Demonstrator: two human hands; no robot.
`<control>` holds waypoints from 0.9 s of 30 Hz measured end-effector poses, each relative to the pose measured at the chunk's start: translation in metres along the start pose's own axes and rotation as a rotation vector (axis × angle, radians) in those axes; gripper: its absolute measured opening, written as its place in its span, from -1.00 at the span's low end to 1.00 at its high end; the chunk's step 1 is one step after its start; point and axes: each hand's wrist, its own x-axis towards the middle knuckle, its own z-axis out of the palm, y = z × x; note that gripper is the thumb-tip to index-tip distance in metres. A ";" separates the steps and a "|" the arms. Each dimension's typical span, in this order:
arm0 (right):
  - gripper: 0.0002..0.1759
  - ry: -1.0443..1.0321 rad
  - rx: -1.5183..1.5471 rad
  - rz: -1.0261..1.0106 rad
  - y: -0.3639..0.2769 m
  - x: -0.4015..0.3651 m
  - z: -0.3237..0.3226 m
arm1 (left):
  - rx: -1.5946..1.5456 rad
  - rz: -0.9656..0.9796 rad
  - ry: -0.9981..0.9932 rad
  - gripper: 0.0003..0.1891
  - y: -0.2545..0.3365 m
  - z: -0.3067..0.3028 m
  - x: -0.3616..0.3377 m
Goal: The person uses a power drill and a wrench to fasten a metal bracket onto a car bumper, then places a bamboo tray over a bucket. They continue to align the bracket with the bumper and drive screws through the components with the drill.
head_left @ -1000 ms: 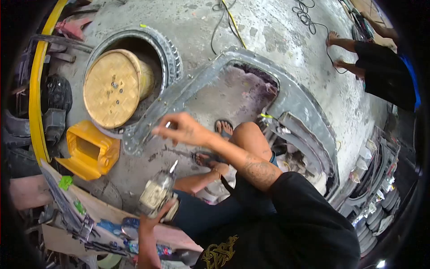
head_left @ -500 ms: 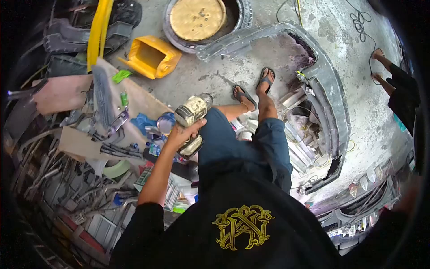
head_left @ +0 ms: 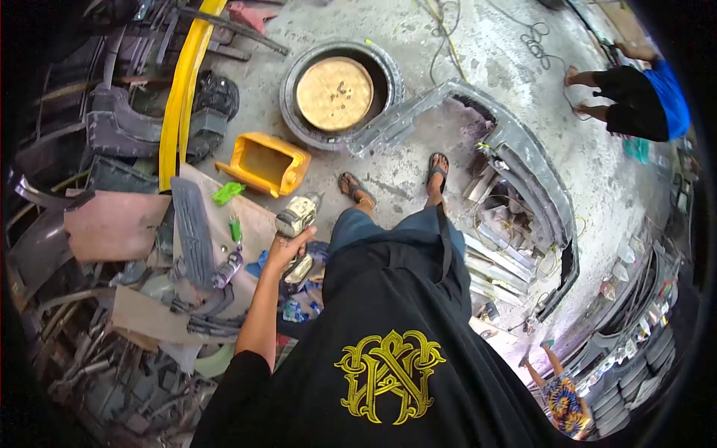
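At the hip, left hand (head_left: 288, 251) fingers stay clamped on the drill (head_left: 298, 215); right hand now unseen.

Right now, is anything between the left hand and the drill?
Nothing visible: the left hand is already wrapped around the drill at its handle, holding it over the board. The right hand is out of view.

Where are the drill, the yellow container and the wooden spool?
drill (head_left: 299, 214), head view, its pale body
yellow container (head_left: 263, 162), head view, its hollow inside
wooden spool (head_left: 334, 93), head view, its round top
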 end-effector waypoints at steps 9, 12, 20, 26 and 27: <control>-0.73 0.198 -0.043 -0.053 -0.068 -0.009 0.006 | 0.179 -0.003 -0.014 -0.77 -0.020 -0.106 0.005; -0.73 0.235 -0.060 -0.072 -0.081 -0.010 0.002 | 0.098 -0.072 -0.003 -0.80 -0.020 -0.110 0.003; -0.71 0.309 -0.121 -0.073 -0.101 -0.028 -0.023 | -0.018 -0.158 -0.061 -0.78 -0.030 -0.096 0.010; -0.70 0.371 -0.169 -0.041 -0.106 -0.048 -0.054 | -0.090 -0.148 -0.108 -0.78 -0.051 -0.088 0.021; -0.70 0.382 -0.176 -0.036 -0.107 -0.051 -0.060 | -0.103 -0.142 -0.113 -0.78 -0.052 -0.087 0.023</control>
